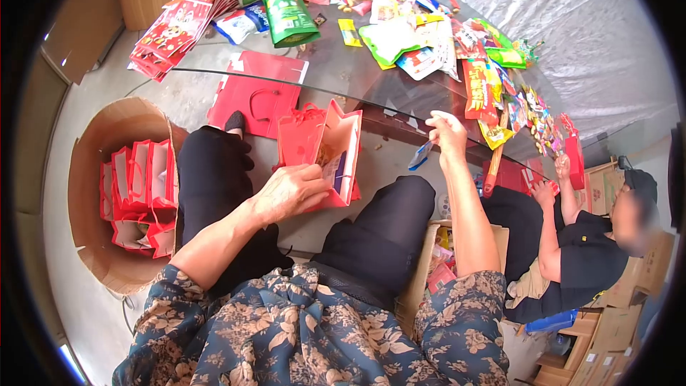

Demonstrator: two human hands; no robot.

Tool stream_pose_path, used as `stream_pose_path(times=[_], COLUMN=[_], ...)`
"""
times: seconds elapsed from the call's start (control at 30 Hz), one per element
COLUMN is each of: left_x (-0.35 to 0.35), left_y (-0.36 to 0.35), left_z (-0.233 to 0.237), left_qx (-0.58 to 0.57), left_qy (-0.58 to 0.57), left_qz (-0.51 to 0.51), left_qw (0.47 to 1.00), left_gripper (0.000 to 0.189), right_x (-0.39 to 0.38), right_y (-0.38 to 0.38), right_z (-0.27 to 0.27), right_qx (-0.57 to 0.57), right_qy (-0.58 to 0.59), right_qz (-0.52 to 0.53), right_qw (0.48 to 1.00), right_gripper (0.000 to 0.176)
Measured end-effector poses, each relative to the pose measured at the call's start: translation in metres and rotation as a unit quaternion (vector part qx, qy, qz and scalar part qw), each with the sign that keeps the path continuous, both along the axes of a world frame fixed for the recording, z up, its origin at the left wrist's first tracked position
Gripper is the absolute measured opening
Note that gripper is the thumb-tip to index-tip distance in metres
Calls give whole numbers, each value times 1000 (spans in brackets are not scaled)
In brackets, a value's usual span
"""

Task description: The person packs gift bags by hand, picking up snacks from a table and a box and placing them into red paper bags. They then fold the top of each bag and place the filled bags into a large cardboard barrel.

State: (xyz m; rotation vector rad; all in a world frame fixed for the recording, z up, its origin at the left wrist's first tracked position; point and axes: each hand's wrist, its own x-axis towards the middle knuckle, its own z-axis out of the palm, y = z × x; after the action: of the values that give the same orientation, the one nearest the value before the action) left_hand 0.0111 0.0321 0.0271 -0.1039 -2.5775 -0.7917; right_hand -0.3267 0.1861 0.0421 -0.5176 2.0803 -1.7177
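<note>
My left hand [293, 189] is closed on the near rim of a red paper gift bag [301, 141], which stands open between my knees. Inside the bag a purple packet [334, 169] and other wrapped items partly show. To the right, raised near the table edge, my right hand [448, 134] has its fingers closed on a small blue packet [420, 156], which hangs by the palm side. The packet's print is too small to read.
A glass table [336, 64] carries a stack of red printed bags [187, 20], a green pouch [289, 16] and heaps of snack packets [482, 86]. At left, a cardboard drum [86, 193] holds several red bags. A co-worker [589, 243] sits at right.
</note>
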Motion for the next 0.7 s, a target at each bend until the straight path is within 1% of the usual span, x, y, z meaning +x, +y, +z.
stream_pose_path(times=[0.13, 0.23, 0.33, 0.53, 0.67, 0.7], left_x=[-1, -2, -4, -5, -5, -5], left_y=[1, 1, 2, 2, 2, 2], left_z=[2, 2, 0, -1, -1, -1], left_qx=[8, 10, 8, 9, 10, 10], left_qy=[-6, -7, -5, -2, 4, 5], left_qz=[-2, -3, -2, -1, 5, 7], left_qw=[1000, 1000, 1000, 1000, 1000, 1000], left_gripper=[15, 15, 15, 14, 15, 15], right_x=[-28, -35, -36, -42, -68, -76], right_y=[26, 37, 35, 1, -26, -34], right_z=[-12, -18, -15, 7, 3, 1], right_qx=[-77, -101, -97, -72, -30, -15], right_qy=[-117, -131, -122, -35, 47, 96], right_qz=[-105, -113, -102, -83, -77, -86], right_qw=[985, 980, 983, 993, 995, 992], right_gripper=[27, 29, 29, 28, 32, 37])
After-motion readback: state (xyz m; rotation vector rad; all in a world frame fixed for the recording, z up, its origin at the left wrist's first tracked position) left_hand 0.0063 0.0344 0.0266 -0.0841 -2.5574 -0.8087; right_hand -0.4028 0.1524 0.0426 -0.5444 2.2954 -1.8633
